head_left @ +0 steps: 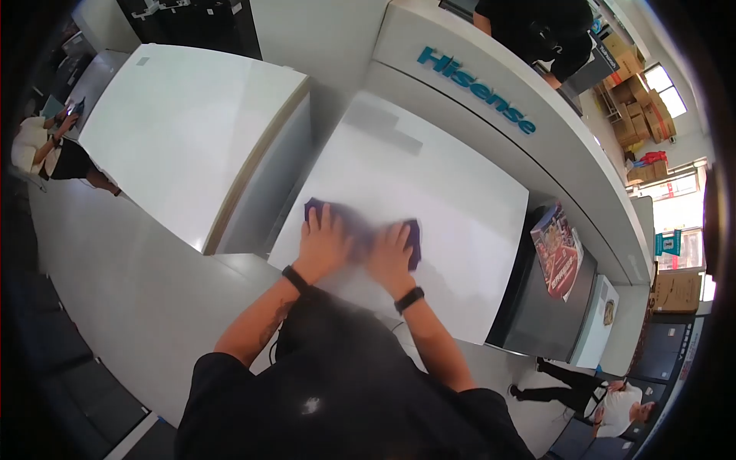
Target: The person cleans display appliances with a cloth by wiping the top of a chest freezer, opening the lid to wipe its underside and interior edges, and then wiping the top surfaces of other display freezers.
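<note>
Dark purple cloth (pixel 415 239) lies on a white flat-topped appliance (pixel 460 207) in front of me. My left hand (pixel 322 239) rests on it with fingers stretched and spread, and a corner of cloth shows past the fingertips. A short way to the right, my right hand (pixel 389 254) lies flat on the cloth too, fingers apart, with cloth showing along its outer side. A hazy smear covers the view between my hands, so I cannot tell whether it is one cloth or two. Each wrist has a black band.
Another white-topped appliance (pixel 192 138) stands to the left across a narrow gap. Behind runs a white counter (pixel 537 165) with Hisense lettering. A dark appliance with a colourful leaflet (pixel 557 253) is at right. Other people stand left, behind the counter and lower right.
</note>
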Motion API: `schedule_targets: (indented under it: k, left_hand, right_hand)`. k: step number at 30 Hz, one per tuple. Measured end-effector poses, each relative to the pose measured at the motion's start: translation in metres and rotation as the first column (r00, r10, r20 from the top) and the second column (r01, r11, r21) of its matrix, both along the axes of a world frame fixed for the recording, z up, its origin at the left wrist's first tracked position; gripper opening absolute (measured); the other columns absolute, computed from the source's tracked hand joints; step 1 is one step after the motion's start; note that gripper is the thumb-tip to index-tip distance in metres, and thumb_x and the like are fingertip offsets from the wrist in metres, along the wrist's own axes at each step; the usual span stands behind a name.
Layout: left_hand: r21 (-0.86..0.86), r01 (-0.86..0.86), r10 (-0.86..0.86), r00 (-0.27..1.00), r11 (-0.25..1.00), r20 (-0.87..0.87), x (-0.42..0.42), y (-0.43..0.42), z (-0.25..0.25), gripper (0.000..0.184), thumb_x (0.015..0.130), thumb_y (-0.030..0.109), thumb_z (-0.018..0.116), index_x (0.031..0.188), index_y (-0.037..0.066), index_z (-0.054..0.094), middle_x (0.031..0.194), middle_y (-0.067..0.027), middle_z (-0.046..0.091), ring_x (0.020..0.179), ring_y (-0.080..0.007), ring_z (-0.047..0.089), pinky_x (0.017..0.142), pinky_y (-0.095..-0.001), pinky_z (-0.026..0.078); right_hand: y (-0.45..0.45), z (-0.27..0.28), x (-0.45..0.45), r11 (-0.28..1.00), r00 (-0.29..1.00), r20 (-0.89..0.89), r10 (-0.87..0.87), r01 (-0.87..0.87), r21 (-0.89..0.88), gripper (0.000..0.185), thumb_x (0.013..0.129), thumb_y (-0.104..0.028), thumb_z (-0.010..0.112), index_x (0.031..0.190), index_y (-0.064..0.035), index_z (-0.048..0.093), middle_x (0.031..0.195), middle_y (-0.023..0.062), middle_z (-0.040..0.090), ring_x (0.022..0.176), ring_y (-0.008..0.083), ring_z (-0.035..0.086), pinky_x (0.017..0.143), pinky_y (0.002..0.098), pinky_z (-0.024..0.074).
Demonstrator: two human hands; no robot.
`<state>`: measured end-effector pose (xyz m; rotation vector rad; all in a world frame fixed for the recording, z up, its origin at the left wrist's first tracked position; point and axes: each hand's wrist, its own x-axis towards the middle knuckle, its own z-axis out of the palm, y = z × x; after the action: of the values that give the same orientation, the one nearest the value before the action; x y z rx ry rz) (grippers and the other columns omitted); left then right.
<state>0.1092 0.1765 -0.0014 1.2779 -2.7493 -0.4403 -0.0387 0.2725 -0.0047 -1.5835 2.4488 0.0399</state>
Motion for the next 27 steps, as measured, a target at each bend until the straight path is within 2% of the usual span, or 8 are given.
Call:
schedule_targets:
  k: [4,9,12,15,18,19,25,27]
  left_hand:
    - [-0.013,0.026,-0.027,0.997,1.0,-0.07,-0.021,-0.034,-0.009,0.074,0.087,0.043,0.061,0.14,-0.005,0.044,0.151,-0.033,0.028,0.136,-0.0584,0.027,0.102,-0.0643,0.036]
    - [-0.075,0.049,-0.06,0.988,0.996,-0.14,-0.04,-0.078,-0.022,0.078,0.085,0.041,0.065,0.142,-0.006,0.04,0.151,-0.0334,0.027,0.136,-0.0595,0.026,0.102,-0.0637,0.037]
    - [-0.083,0.041,-0.054,0.985,0.996,-0.165,-0.05,-0.103,-0.02,0.078,0.084,0.043,0.066,0.141,-0.005,0.042,0.15,-0.0328,0.029,0.136,-0.0596,0.025,0.102,-0.0639,0.037]
    - [-0.109,0.013,-0.034,0.981,0.994,-0.191,-0.053,-0.113,-0.024,0.077,0.082,0.041,0.068,0.14,-0.003,0.044,0.152,-0.0302,0.028,0.138,-0.0579,0.024,0.103,-0.0626,0.035]
    - [-0.163,0.028,-0.054,0.986,0.986,-0.157,-0.052,-0.115,-0.032,0.078,0.085,0.048,0.064,0.143,0.0,0.043,0.152,-0.0309,0.028,0.136,-0.0591,0.026,0.102,-0.0621,0.038]
    - [-0.172,0.021,-0.05,0.985,0.985,-0.165,-0.051,-0.114,-0.033,0.078,0.085,0.049,0.063,0.143,0.001,0.042,0.152,-0.0308,0.029,0.136,-0.0585,0.027,0.103,-0.0619,0.037]
    - [-0.127,0.042,-0.049,0.997,0.991,-0.053,-0.04,-0.105,-0.028,0.076,0.086,0.045,0.062,0.144,0.0,0.04,0.152,-0.0306,0.029,0.137,-0.0581,0.026,0.104,-0.0616,0.036]
    - [-0.12,0.062,-0.066,0.997,0.991,-0.034,-0.031,-0.091,-0.024,0.075,0.086,0.043,0.062,0.143,0.0,0.04,0.152,-0.0307,0.029,0.138,-0.0578,0.026,0.104,-0.0613,0.037]
  right_hand:
    - [-0.075,-0.015,-0.036,0.988,0.989,-0.068,0.131,-0.136,-0.076,0.08,0.09,-0.049,0.06,0.146,0.0006,0.035,0.153,0.0291,0.026,0.145,0.0474,0.017,0.105,0.0688,0.0298]
    - [-0.158,0.008,-0.088,0.968,0.966,0.071,0.249,-0.249,-0.006,0.096,0.079,-0.052,0.072,0.15,-0.0039,0.028,0.157,0.0232,0.023,0.148,0.0401,0.016,0.107,0.0671,0.029]
    - [-0.199,0.007,-0.111,0.963,0.957,0.114,0.268,-0.264,-0.045,0.101,0.073,-0.049,0.077,0.149,-0.0032,0.029,0.155,0.0229,0.026,0.147,0.0402,0.019,0.108,0.0638,0.0308]
    - [-0.219,0.012,-0.117,0.962,0.948,0.162,0.273,-0.265,-0.07,0.103,0.069,-0.045,0.081,0.148,-0.0023,0.031,0.152,0.0237,0.03,0.144,0.0419,0.023,0.109,0.057,0.0341]
    - [-0.213,0.013,-0.109,0.971,0.965,0.105,0.241,-0.238,-0.034,0.105,0.075,-0.052,0.075,0.151,-0.0005,0.024,0.156,0.0279,0.025,0.146,0.0433,0.021,0.116,0.0456,0.0294]
    - [-0.206,0.004,-0.109,0.943,0.957,0.087,0.278,-0.255,-0.214,0.091,0.071,-0.042,0.08,0.14,-0.0002,0.039,0.147,0.0249,0.037,0.139,0.0431,0.032,0.108,0.048,0.0384]
    - [-0.154,-0.013,-0.09,0.892,0.943,0.056,0.329,-0.291,-0.346,0.069,0.082,-0.036,0.072,0.136,-0.0011,0.045,0.141,0.0251,0.04,0.131,0.0418,0.043,0.105,0.0449,0.0419]
    - [-0.126,-0.017,-0.074,0.888,0.963,0.054,0.264,-0.221,-0.402,0.067,0.085,-0.036,0.07,0.138,-0.0029,0.045,0.14,0.0251,0.041,0.129,0.0414,0.044,0.105,0.0448,0.0422]
